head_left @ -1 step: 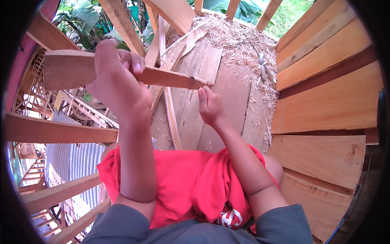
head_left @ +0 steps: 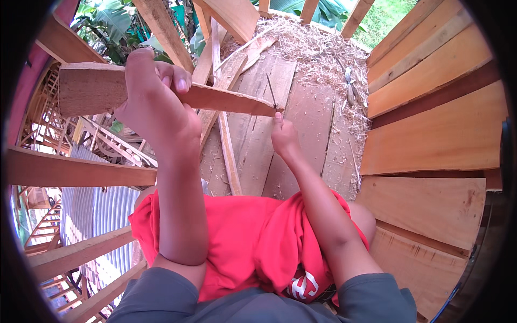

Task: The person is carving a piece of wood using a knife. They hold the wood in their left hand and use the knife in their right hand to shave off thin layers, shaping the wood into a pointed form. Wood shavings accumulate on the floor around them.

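My left hand (head_left: 161, 105) is wrapped round a wooden board (head_left: 231, 101), held up off the floor and stretching from left to right in front of me. Close to the board's right end is my right hand (head_left: 285, 137), its fingers closed with the thumb pointing away from me. It pinches a thin dark rod (head_left: 272, 91), which crosses the board's end and sticks out past its far edge. Whether the rod is a nail or a narrow blade I cannot tell. The fingers under the board are partly hidden.
Red cloth (head_left: 237, 237) covers my lap. Wood shavings (head_left: 318, 51) lie heaped on the plank floor (head_left: 307, 145) at the far right. Slatted wooden walls (head_left: 431, 134) rise on the right, and rails (head_left: 81, 168) run along the left. Loose timber (head_left: 229, 156) lies beyond my left hand.
My right hand has shifted slightly to the right. The thin rod, blurred and slanting left over the board before, now stands more upright across its right end. My left hand stays on the board.
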{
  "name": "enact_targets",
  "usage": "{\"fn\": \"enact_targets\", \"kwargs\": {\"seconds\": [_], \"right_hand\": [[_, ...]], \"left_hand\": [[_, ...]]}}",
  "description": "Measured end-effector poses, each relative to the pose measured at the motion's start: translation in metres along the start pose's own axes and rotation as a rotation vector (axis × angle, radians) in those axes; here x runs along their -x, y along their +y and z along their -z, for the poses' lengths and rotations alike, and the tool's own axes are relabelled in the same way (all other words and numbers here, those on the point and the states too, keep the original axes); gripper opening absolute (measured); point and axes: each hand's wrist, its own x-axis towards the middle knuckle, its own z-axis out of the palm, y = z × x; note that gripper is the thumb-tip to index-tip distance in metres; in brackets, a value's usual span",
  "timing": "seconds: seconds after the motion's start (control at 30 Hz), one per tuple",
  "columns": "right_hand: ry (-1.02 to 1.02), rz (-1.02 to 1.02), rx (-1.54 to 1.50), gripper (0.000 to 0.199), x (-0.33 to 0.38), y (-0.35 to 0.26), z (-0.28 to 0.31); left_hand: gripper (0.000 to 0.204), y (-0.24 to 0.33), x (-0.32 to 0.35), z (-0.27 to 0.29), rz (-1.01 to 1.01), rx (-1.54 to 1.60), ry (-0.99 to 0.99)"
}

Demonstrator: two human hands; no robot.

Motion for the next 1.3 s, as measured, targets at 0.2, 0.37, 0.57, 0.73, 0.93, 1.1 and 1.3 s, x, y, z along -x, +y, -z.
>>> {"fn": "enact_targets", "kwargs": {"seconds": [0.2,0.37,0.57,0.73,0.93,1.1,1.3], "right_hand": [[0.006,-0.006,-0.071,0.050,-0.008,-0.016,0.002],[-0.025,-0.086,-0.041,0.052,-0.014,-0.014,0.005],[-0.061,-0.058,-0.045,0.054,-0.008,-0.009,0.001],[-0.034,-0.111,0.019,0.053,-0.024,0.020,-0.003],[-0.139,-0.064,0.033,0.047,-0.027,0.032,0.013],[-0.081,-0.146,0.485,0.042,-0.024,0.003,0.042],[-0.030,-0.348,0.016,0.041,-0.038,0.025,0.046]], "left_hand": [[0.028,-0.003,-0.001,-0.002,-0.019,0.014,-0.046],[0.027,0.001,0.007,-0.005,-0.004,-0.006,-0.080],[0.027,-0.003,0.002,-0.001,-0.009,0.020,-0.096],[0.029,0.000,0.000,-0.002,0.005,0.003,-0.097],[0.029,0.000,0.001,-0.003,-0.018,-0.013,-0.106],[0.029,0.000,-0.003,0.002,0.004,0.001,-0.141],[0.029,-0.001,-0.005,0.003,0.016,0.025,-0.235]]}}
